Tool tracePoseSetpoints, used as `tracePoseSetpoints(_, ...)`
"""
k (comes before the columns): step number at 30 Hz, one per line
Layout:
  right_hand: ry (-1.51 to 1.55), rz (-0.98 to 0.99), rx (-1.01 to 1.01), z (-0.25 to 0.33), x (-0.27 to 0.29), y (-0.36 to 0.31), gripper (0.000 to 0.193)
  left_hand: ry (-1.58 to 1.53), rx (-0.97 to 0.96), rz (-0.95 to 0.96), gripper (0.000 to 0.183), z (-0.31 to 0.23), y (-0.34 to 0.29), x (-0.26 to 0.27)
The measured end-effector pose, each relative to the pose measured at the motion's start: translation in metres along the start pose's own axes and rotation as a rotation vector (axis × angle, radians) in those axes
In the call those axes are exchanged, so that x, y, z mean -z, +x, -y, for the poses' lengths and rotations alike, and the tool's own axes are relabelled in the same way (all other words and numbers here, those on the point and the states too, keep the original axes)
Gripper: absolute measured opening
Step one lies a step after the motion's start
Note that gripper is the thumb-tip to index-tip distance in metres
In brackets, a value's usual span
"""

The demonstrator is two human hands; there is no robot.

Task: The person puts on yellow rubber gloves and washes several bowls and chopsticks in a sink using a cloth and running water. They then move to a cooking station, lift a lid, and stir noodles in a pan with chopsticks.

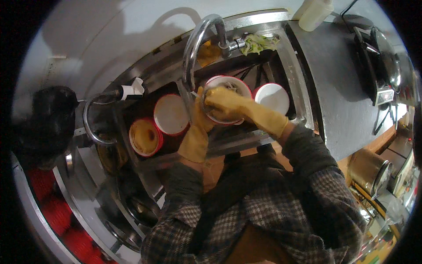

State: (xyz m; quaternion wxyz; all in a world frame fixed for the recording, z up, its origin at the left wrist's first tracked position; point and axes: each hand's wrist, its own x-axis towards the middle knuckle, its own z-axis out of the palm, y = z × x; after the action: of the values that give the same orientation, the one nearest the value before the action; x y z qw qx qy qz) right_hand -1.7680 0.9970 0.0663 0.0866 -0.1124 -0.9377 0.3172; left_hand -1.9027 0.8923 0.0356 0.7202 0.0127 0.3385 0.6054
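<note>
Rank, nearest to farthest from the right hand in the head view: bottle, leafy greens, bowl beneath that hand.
1. Bowl, beneath the right hand.
2. Leafy greens, at the sink's back edge.
3. Bottle, beyond, back right.

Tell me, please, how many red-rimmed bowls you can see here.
4 that show: the leftmost bowl, the second bowl just right of it, the middle bowl with the right hand over it, and the rightmost bowl. Others may be hidden beneath.
</note>
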Motion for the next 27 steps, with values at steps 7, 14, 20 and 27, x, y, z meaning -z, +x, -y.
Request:
tracePoseSetpoints(7, -0.162, -0.406, -0.579, -0.040, -0.011, -0.065, 0.034, 0.459, -0.308, -0.143, 0.073, 0.038, 0.008, -0.039)
tracePoseSetpoints(14, 1.467, -0.755, -0.850, -0.033, -0.027, -0.149, 0.056, 0.849, -0.421, 0.203, 0.091, 0.124, 0.064, -0.060)
tracePoseSetpoints(20, 1.294, -0.632, -0.405, -0.050, -0.009, -0.215, 0.039, 1.143, -0.379, 0.021, 0.076, 0.100, 0.080, 0.007)
tracePoseSetpoints(27, 2.009, -0.977, -0.810, -0.049, 0.009, -0.206, 0.060, 2.250, -0.338, -0.278, 0.038, 0.045, 0.133, 0.075)
